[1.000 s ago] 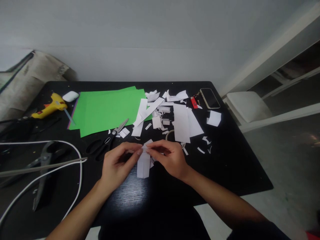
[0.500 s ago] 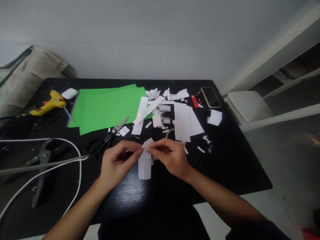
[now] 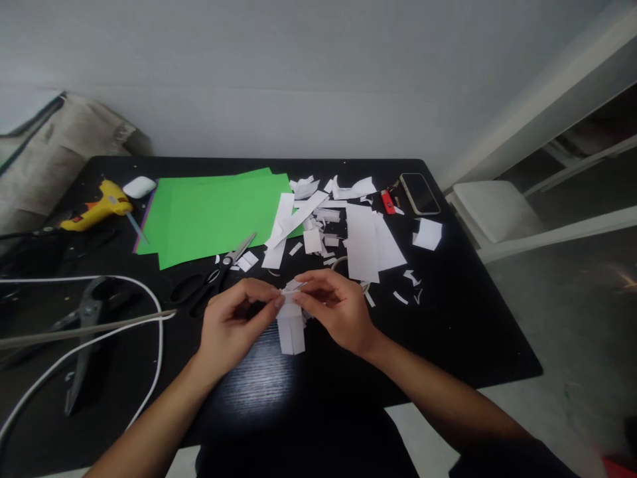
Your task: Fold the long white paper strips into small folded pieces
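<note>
Between my two hands is a small folded white paper piece (image 3: 291, 332), its lower flap hanging down with a line along its middle. My left hand (image 3: 241, 318) pinches its upper left edge between thumb and forefinger. From the other side, my right hand (image 3: 338, 309) pinches the upper right of the same paper. The fingertips of both hands are close together and cover part of the folds. Just left of my left hand lie black-handled scissors (image 3: 219, 272), blades pointing away to the right.
Green sheets (image 3: 219, 212) lie at the back left, near a yellow glue gun (image 3: 102, 206). White paper scraps (image 3: 318, 232) spread over the middle. A red lighter (image 3: 387, 202) and a phone (image 3: 421, 193) lie at the back right. Pliers (image 3: 87, 325) and a white cable (image 3: 160, 345) occupy the left.
The hanging part of the folded paper has swung slightly right and up. My right fingers have shifted a little on the paper's upper edge; my left hand is nearly still.
</note>
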`<state>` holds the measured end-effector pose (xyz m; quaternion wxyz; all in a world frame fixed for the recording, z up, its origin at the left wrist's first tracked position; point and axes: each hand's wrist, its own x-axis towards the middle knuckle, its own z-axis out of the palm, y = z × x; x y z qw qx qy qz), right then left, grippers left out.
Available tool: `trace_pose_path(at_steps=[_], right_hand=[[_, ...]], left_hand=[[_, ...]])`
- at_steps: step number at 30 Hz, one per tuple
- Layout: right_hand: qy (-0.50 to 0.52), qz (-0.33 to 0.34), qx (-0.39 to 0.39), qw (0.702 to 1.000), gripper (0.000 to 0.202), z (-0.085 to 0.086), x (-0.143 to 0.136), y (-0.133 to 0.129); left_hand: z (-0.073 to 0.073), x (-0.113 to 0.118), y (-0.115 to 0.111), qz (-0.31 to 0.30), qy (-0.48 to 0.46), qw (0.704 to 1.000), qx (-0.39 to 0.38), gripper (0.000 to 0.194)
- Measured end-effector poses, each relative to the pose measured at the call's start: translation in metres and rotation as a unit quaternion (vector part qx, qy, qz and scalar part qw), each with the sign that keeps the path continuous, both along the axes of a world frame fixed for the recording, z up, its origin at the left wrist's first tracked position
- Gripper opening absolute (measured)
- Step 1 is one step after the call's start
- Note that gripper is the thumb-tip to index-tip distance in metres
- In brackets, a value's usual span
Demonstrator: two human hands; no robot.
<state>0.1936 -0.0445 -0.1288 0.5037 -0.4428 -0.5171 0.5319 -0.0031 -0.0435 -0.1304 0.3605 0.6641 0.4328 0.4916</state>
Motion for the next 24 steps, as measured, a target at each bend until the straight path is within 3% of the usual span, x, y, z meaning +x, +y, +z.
trace_pose_path(at_steps=[6, 24], right_hand=[[-0.005, 0.024, 0.018, 1.0, 0.01, 0.0006, 0.0006, -0.0002], [-0.011, 0.008, -0.017, 1.0, 0.009, 0.0033, 0.0028, 0.0019]], left_hand=[[0.001, 0.001, -0.0009, 0.001, -0.011, 1.0, -0.003, 0.012], [-0.0007, 0.0007, -0.0015, -0.006, -0.02, 1.0, -0.012, 0.011]])
